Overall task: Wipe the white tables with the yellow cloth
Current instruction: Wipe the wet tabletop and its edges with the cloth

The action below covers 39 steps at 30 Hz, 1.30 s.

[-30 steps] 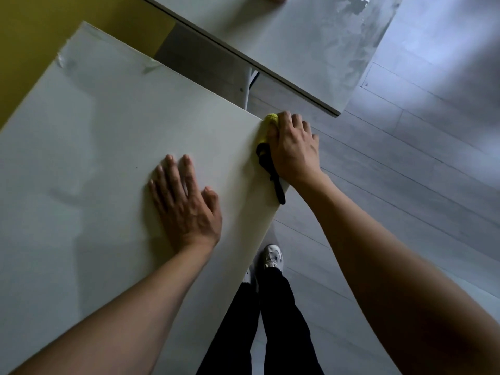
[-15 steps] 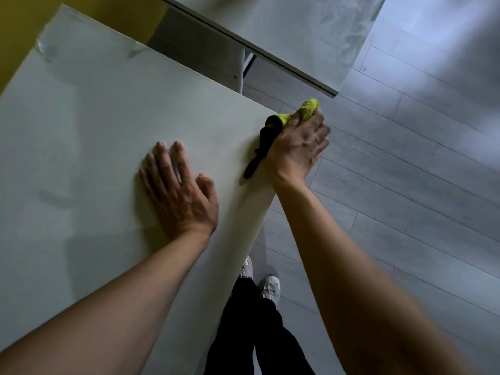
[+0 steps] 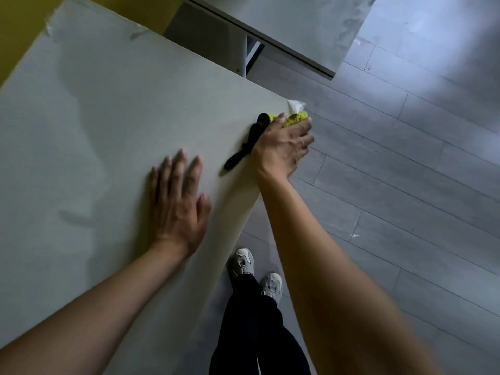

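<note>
Right hand (image 3: 282,147) sits at the far right corner of the near white worktop (image 3: 108,131), its fingers curled around the yellow cloth (image 3: 296,119) and hanging partly past the worktop's edge over the floor. A bunch of the cloth shows at about 12 o'clock from the knuckles, just under a small white flap (image 3: 296,105) of peeling film at the very corner. A black strap (image 3: 247,143) trails from the same grip toward 7 o'clock and lies on the worktop surface, its end free.

Left hand (image 3: 180,204) rests flat on the worktop at roughly 8 o'clock from the right hand, palm down, fingers straight and slightly spread, pointing toward 12 o'clock. It holds nothing and lies near the strap's end without touching it.

Both forearms are bare and reach in from the lower edge of the view. Beneath the worktop's near edge, at about 6 o'clock, stand two legs in dark trousers (image 3: 251,326) with pale sneakers (image 3: 243,262) on a grey plank floor (image 3: 405,185).

A second white worktop (image 3: 297,28) stands at 12 o'clock, well apart from the first, with patchy smears on its surface and a white leg (image 3: 242,56) beneath it. A yellow wall (image 3: 19,36) shows at 10 o'clock behind the near worktop's far left corner.
</note>
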Tool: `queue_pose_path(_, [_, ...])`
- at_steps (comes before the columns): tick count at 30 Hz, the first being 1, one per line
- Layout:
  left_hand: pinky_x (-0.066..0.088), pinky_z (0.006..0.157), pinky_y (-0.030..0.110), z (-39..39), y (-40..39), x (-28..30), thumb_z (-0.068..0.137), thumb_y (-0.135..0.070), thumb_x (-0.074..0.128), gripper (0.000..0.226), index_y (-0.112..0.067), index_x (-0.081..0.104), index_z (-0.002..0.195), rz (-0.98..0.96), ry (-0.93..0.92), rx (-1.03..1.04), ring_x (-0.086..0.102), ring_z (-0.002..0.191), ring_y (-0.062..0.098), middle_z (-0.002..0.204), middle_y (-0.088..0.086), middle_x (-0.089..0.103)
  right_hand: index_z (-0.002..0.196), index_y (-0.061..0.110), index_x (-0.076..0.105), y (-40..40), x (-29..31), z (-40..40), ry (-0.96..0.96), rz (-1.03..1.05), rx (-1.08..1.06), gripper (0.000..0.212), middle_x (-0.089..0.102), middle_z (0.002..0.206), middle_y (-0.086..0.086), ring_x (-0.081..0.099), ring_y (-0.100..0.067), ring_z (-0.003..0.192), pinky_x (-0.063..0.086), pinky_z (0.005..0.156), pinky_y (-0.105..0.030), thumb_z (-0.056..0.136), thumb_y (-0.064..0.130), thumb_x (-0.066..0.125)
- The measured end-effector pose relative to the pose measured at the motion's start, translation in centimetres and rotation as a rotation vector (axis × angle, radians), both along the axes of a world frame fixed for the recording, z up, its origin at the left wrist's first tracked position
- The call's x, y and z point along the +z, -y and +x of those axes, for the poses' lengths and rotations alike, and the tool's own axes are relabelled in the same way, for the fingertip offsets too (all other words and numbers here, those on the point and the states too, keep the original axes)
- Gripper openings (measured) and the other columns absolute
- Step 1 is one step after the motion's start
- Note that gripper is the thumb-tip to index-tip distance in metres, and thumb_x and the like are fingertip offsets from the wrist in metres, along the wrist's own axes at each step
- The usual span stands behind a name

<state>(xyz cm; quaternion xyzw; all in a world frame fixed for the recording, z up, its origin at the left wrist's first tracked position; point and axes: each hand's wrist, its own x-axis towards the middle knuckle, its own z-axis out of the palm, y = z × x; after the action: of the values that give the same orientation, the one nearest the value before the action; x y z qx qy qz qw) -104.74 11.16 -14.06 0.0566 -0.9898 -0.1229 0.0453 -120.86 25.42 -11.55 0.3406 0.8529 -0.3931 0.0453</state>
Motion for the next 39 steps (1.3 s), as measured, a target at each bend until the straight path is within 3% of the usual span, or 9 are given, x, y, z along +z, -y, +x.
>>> queue_pose_path(5, [0.020, 0.127, 0.058, 6.1, 0.9, -0.1, 0.103, -0.037, 0.034, 0.063, -0.011, 0.035, 0.162, -0.056, -0.009, -0.139, 0.024, 0.158, 0.036, 0.171, 0.013, 0.026, 0.149, 0.010, 0.027, 0.8, -0.4, 4.3, 0.036, 0.008, 0.065, 0.056, 0.038, 0.140, -0.016, 0.041, -0.035, 0.125, 0.038, 0.104, -0.049, 0.105, 0.046, 0.031])
queue_pose_path(11, [0.023, 0.125, 0.061, 6.0, 1.1, -1.0, 0.099, -0.044, 0.028, 0.071, -0.008, 0.038, 0.160, -0.053, -0.026, -0.169, 0.026, 0.157, 0.036, 0.169, 0.015, 0.029, 0.158, 0.015, 0.010, 2.8, 0.2, 17.2, 0.136, -0.083, 0.182, 0.065, 0.030, 0.151, -0.012, 0.029, -0.030, 0.137, 0.029, 0.114, -0.045, 0.106, 0.050, 0.026])
queue_pose_path(23, [0.020, 0.127, 0.058, 6.0, 0.9, -0.3, 0.102, -0.036, 0.028, 0.066, -0.011, 0.033, 0.162, -0.069, 0.020, -0.152, 0.022, 0.159, 0.035, 0.171, 0.012, 0.025, 0.142, 0.008, 0.035, -0.8, 0.3, -3.1, 0.087, 0.104, 0.048, 0.047, 0.043, 0.141, -0.014, 0.045, -0.032, 0.127, 0.039, 0.101, -0.046, 0.107, 0.039, 0.031])
queue_pose_path(28, [0.020, 0.127, 0.057, 6.0, 0.8, -0.4, 0.101, -0.035, 0.030, 0.065, -0.011, 0.035, 0.162, -0.056, 0.003, -0.142, 0.024, 0.158, 0.034, 0.171, 0.011, 0.026, 0.143, 0.009, 0.033, -0.4, -0.2, 1.7, 0.049, 0.049, 0.106, 0.047, 0.041, 0.141, -0.014, 0.041, -0.031, 0.128, 0.037, 0.104, -0.047, 0.107, 0.040, 0.029])
queue_pose_path(34, [0.023, 0.126, 0.057, 6.0, 1.0, -0.9, 0.100, -0.033, 0.031, 0.064, -0.008, 0.040, 0.159, -0.058, -0.031, -0.150, 0.030, 0.156, 0.037, 0.168, 0.015, 0.032, 0.150, 0.019, 0.021, 2.9, -0.3, 17.3, 0.100, -0.033, 0.171, 0.051, 0.035, 0.145, -0.008, 0.032, -0.028, 0.133, 0.029, 0.113, -0.045, 0.107, 0.046, 0.026])
queue_pose_path(39, [0.023, 0.126, 0.057, 6.0, 1.1, -0.9, 0.103, -0.033, 0.029, 0.062, -0.008, 0.039, 0.159, -0.056, -0.041, -0.166, 0.029, 0.156, 0.038, 0.168, 0.015, 0.031, 0.144, 0.012, 0.030, 2.1, 0.0, 13.4, 0.100, 0.002, 0.151, 0.048, 0.039, 0.143, -0.014, 0.038, -0.031, 0.130, 0.033, 0.108, -0.047, 0.107, 0.041, 0.029])
